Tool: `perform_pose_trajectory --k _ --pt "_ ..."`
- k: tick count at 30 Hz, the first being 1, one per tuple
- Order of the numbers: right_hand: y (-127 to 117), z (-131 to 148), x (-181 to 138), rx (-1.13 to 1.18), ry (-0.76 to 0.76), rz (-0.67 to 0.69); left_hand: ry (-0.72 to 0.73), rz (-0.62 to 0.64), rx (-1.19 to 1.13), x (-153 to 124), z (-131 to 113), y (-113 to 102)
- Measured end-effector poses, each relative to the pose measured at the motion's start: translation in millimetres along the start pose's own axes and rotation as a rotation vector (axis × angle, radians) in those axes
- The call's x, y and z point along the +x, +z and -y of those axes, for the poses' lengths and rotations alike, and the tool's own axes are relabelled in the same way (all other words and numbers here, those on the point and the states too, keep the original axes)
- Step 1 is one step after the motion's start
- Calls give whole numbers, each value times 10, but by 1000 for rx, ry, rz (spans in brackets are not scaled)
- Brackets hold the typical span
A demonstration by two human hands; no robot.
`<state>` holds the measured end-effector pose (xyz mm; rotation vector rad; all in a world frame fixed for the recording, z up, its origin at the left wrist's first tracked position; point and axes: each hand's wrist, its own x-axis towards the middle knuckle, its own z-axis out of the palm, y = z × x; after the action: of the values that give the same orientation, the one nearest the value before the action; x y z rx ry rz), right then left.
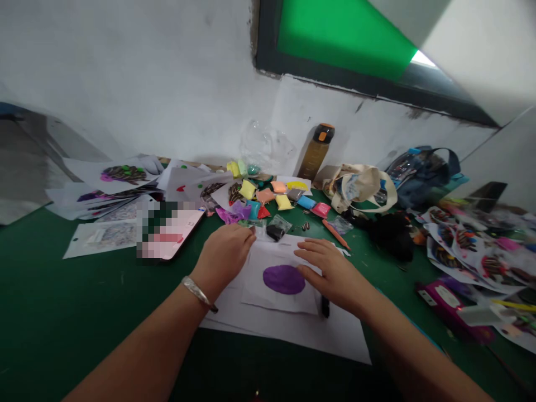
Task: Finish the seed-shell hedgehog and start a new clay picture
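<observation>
A flat purple clay oval point(283, 279) lies on a small white sheet point(278, 304), which rests on larger white paper point(335, 340). My left hand point(226, 254), with a silver bangle at its wrist, is closed at the upper left of the small sheet. Its fingertips are next to a clear plastic bag; what they pinch is hidden. Spread over the right side of the sheet, my right hand point(329, 268) is open, its thumb at the oval's right edge. A dark pen-like object point(325, 307) shows under that hand. Just beyond the hands sits a black clay packet point(275, 232).
Several coloured clay packets point(283, 202) lie farther back, before a brown bottle point(317, 151) by the wall. A phone point(184, 231) and stacked pictures point(125, 174) are at left. An orange pen point(336, 233), a cloth bag point(360, 187) and a magenta box point(454, 310) stand right.
</observation>
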<state>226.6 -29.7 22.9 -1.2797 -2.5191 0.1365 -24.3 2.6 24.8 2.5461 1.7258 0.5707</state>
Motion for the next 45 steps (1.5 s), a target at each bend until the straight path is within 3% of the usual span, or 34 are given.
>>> perform_pose_trajectory --k 5,12,17,24,29,33,39,45 --pt "110 19 15 29 24 19 12 69 17 11 72 53" --pt "135 -123 -95 74 75 -34 -287 19 140 185 335 -40" --pt "50 -180 -135 61 77 -21 -385 53 235 462 553 -26" --pt "-174 154 -216 176 7 112 -403 111 249 602 647 131" --pt "20 455 -247 136 -199 218 -468 23 185 542 701 47" --pt "168 492 -230 59 -222 211 -555 -89 114 451 744 -117" --pt "221 328 -142 -37 -190 188 -582 -249 -32 309 726 -260" --pt "236 271 -114 -28 -129 210 -671 -441 -745 270 718 -207"
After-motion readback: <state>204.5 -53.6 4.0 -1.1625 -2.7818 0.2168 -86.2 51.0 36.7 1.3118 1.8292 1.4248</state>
